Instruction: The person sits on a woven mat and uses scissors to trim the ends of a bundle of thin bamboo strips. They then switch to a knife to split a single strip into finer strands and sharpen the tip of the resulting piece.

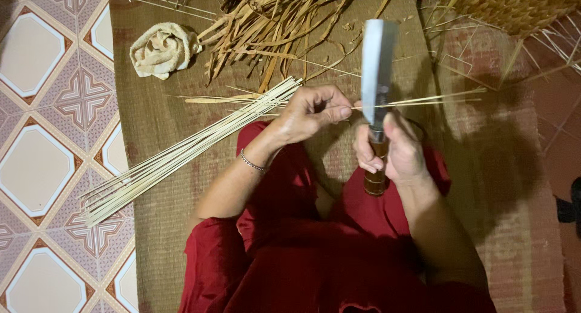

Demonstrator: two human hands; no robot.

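Cleaver (376,65): dull grey metal blade, glossy brown wooden handle. Bamboo strips (181,149): pale, smooth. Woven mat (163,113): coarse, matt.

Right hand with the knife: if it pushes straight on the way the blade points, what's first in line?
The right hand points the knife up-frame, away from the body. Past the blade tip the woven mat looks bare, and the first thing beyond is probably the dried leaf pile; depth is unclear.

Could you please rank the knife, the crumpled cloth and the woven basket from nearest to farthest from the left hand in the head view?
From the left hand:
1. Knife, just to its right, in the right hand.
2. Cloth, upper left on the mat.
3. Basket, top right corner.
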